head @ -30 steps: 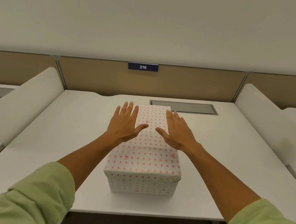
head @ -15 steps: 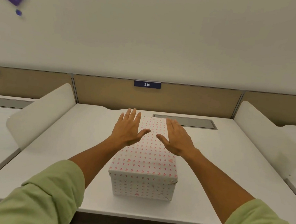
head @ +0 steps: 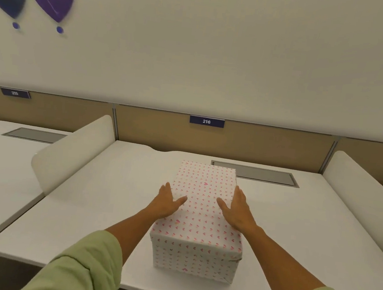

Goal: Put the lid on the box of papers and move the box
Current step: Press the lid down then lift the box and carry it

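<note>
A rectangular box (head: 195,257) wrapped in white paper with small pink hearts stands on the white desk (head: 101,194), its lid (head: 202,192) fitted on top. My left hand (head: 167,202) lies against the lid's left edge, thumb on top and fingers down the side. My right hand (head: 238,209) mirrors it on the right edge. Both hands clasp the box between them. The papers inside are hidden.
White curved dividers stand at the desk's left (head: 73,152) and right (head: 359,184). A grey cable flap (head: 257,174) sits behind the box on the right. A tan back panel carries a blue tag 216 (head: 206,121). A second desk lies to the left.
My hands moved from above the lid's top, close together, outward and down onto its left and right edges. The camera tilted up, showing more wall.
</note>
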